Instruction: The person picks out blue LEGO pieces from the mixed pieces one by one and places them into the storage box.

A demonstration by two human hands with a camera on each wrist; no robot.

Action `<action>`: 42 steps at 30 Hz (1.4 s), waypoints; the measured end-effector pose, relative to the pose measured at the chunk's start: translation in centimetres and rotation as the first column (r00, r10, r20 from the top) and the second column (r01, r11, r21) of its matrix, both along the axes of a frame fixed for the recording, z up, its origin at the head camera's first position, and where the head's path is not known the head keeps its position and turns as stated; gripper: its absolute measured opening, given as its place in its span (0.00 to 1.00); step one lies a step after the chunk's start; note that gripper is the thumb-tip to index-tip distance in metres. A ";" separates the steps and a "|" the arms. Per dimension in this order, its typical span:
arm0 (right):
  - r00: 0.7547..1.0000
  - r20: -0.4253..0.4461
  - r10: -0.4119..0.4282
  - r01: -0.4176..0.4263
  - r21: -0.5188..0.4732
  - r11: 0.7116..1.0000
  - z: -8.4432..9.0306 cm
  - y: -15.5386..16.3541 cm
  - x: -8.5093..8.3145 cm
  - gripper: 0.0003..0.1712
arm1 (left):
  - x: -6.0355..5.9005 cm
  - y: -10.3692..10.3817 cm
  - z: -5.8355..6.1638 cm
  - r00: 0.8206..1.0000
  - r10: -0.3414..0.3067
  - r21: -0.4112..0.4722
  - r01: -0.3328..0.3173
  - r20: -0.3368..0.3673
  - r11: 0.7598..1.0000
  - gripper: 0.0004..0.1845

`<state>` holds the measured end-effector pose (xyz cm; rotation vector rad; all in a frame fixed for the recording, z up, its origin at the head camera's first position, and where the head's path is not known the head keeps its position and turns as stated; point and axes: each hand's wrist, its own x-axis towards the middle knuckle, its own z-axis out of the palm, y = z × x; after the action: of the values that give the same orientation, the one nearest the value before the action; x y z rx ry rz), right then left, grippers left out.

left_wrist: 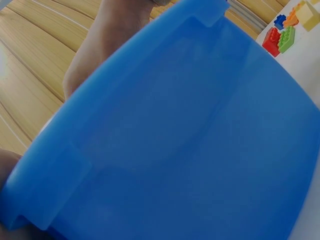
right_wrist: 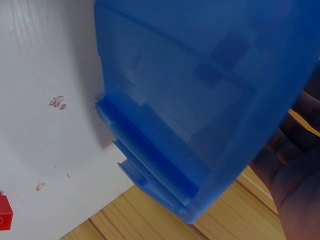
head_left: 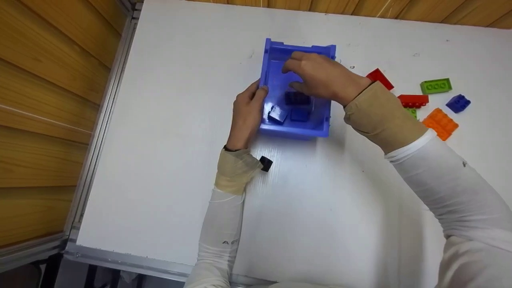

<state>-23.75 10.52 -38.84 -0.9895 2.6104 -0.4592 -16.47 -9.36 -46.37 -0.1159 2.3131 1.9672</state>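
My left hand [head_left: 247, 114] grips the left wall of a blue plastic bin [head_left: 296, 132], thumb over the rim. Above the bin's inside is my right hand [head_left: 320, 76], its thumb and fingers spread apart with nothing between them. Below those fingers lies a dark toy brick [head_left: 297, 98]. Two blue toy bricks [head_left: 277, 114] sit nearer the bin's front wall. In the left wrist view, the bin's outer wall [left_wrist: 175, 125] hides most of the inside. The right wrist view shows the opposite wall [right_wrist: 160, 85], with part of my right hand [right_wrist: 300, 185] beyond the rim.
A small black brick [head_left: 265, 164] rests on the white table [head_left: 168, 120] beside my left wrist. Right of the bin lie red bricks [head_left: 413, 100], green bricks [head_left: 436, 86], a blue brick [head_left: 458, 103] and an orange brick [head_left: 441, 124]. Wood-patterned panels [head_left: 52, 120] border the table.
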 end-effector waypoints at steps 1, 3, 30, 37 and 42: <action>1.000 -0.006 -0.003 0.003 -0.005 1.000 0.1 0.0 0.0 0.22 | 0.0 -0.1 0.0 1.000 0.001 -0.001 -0.001 -0.001 1.000 0.25; 1.000 -0.019 -0.007 0.007 -0.013 1.000 0.4 0.0 0.0 0.22 | 0.0 -0.2 -0.1 1.000 0.005 0.002 -0.005 -0.002 1.000 0.25; 0.974 -0.151 -0.171 0.169 -0.032 0.985 3.5 3.9 0.9 0.22 | 0.0 -1.2 -0.5 1.000 -0.013 -0.012 0.013 -0.007 1.000 0.25; 0.957 -0.152 -0.246 0.249 -0.001 0.969 3.8 5.8 1.1 0.25 | 0.0 -1.5 -0.8 1.000 -0.007 0.009 0.007 -0.009 1.000 0.25; 0.947 -0.173 -0.271 0.273 -0.012 0.962 3.7 7.2 1.5 0.24 | -0.1 -1.9 -0.7 1.000 0.011 0.009 -0.011 0.006 1.000 0.25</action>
<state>-22.25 17.67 -35.19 -0.6929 2.9197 -0.4375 -16.53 -11.28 -47.06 -0.1333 2.3048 1.9797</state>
